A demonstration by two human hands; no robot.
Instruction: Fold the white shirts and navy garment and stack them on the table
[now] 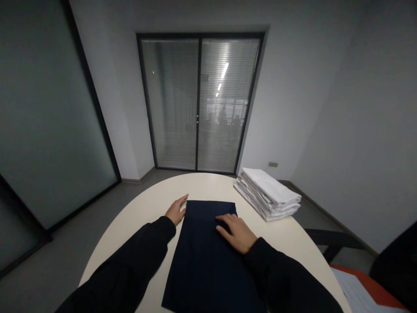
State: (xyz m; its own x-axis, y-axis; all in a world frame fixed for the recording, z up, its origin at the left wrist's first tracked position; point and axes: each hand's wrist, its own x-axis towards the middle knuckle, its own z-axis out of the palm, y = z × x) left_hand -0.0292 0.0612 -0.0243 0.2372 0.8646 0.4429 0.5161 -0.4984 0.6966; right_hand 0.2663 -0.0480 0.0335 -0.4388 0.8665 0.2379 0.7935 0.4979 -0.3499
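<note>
A dark navy cloth (202, 256) lies flat and folded lengthwise on a round cream table (146, 208). My left hand (176, 210) rests open at the cloth's far left corner, fingers stretched toward the far edge and partly on the table. My right hand (236, 232) lies flat and open on top of the cloth near its far right corner. Both arms wear black sleeves.
A stack of folded white cloths (267, 193) sits at the table's far right. Papers on an orange surface (361, 289) and a dark chair (395, 261) are at the right. Sliding glass doors with blinds (198, 104) stand beyond the table.
</note>
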